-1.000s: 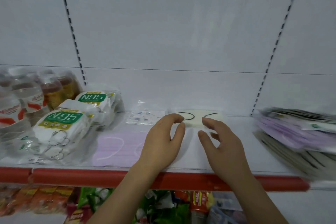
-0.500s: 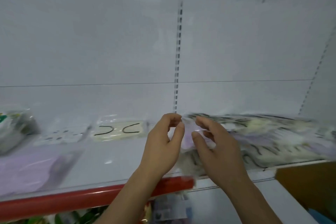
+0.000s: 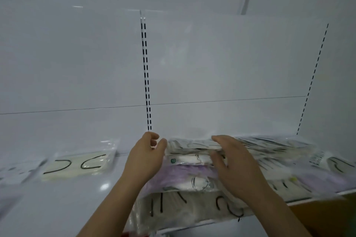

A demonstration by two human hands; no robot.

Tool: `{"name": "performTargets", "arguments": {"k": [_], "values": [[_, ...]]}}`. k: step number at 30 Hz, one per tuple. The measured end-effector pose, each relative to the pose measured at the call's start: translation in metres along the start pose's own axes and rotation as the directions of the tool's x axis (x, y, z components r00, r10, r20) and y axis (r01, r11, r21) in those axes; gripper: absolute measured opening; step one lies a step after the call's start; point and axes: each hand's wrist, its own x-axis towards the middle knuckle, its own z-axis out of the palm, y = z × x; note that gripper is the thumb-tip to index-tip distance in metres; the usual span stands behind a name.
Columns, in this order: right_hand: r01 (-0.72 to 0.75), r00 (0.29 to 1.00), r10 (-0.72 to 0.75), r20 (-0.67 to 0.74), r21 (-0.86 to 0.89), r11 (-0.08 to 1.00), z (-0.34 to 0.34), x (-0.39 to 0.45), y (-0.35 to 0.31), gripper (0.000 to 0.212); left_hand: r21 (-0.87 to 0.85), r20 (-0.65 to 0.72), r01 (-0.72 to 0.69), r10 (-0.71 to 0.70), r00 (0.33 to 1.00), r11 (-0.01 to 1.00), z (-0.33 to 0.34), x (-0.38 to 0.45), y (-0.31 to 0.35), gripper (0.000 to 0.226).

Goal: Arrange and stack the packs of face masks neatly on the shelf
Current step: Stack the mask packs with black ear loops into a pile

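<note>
Our left hand [image 3: 146, 157] sits at the left end of the pile of mask packs [image 3: 202, 169], fingers curled with the tips pinching near the top pack's corner; whether it grips we cannot tell. Our right hand [image 3: 234, 167] lies spread over the pile's top, fingers straight. Left of it on the white shelf [image 3: 63, 202] lies a single cream pack [image 3: 77, 165] with black loops. Glossy clear sleeves hold white, lilac and cream masks, stacked unevenly.
</note>
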Motion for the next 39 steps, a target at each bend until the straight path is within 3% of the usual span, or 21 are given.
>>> {"name": "performTargets", "arguments": {"k": [4,8,13,18,23,26,28,32,34,35,37,39], "values": [[0.086,0.981,-0.062,0.186,-0.123,0.989,0.006,0.027,0.006,0.059,0.081,0.134,0.094,-0.104,0.986,0.992,0.012,0.027,-0.004,0.048],[0.115,0.944,-0.070,0.322,-0.121,0.986,0.013,0.045,0.010,0.070,0.011,0.157,0.123,-0.123,0.980,0.992,0.020,0.049,-0.003,0.035],[0.173,0.929,-0.140,0.342,-0.067,0.983,0.023,0.064,0.012,0.036,0.086,0.091,0.135,-0.142,0.986,0.987,0.016,0.066,-0.007,0.028],[0.197,0.915,-0.180,0.362,-0.010,0.980,0.019,0.083,0.024,0.044,-0.166,0.183,0.245,-0.214,0.959,0.955,0.015,0.070,-0.007,0.019],[0.178,0.918,-0.205,0.339,0.108,0.978,0.016,0.100,0.033,0.047,-0.342,0.015,0.225,-0.234,0.972,0.912,0.022,0.073,0.005,0.011],[0.184,0.926,-0.234,0.297,0.188,0.965,0.015,0.105,0.040,0.048,-0.271,-0.136,0.269,-0.313,0.940,0.924,0.026,0.067,0.012,0.020],[0.214,0.916,-0.265,0.300,0.192,0.958,0.012,0.103,0.038,0.044,-0.335,-0.034,0.366,-0.399,0.916,0.868,0.030,0.060,0.019,0.028],[0.470,0.843,-0.457,0.284,0.025,0.882,0.023,0.075,0.026,0.021,-0.492,0.243,0.542,-0.490,0.837,0.682,0.033,0.053,0.033,0.038],[0.542,0.822,-0.500,0.272,-0.107,0.833,0.036,0.055,0.023,0.017,-0.466,0.252,0.581,-0.530,0.810,0.667,0.032,0.054,0.032,0.044],[0.524,0.836,-0.474,0.275,-0.145,0.839,0.042,0.047,0.025,0.027,-0.436,0.239,0.594,-0.549,0.801,0.676,0.031,0.055,0.030,0.045],[0.487,0.858,-0.446,0.256,-0.122,0.865,0.054,0.038,0.029,0.045,-0.344,0.206,0.605,-0.571,0.795,0.718,0.032,0.057,0.027,0.045],[0.472,0.861,-0.439,0.257,-0.082,0.878,0.056,0.036,0.027,0.054,-0.147,0.160,0.569,-0.548,0.821,0.809,0.038,0.060,0.027,0.043]]}}
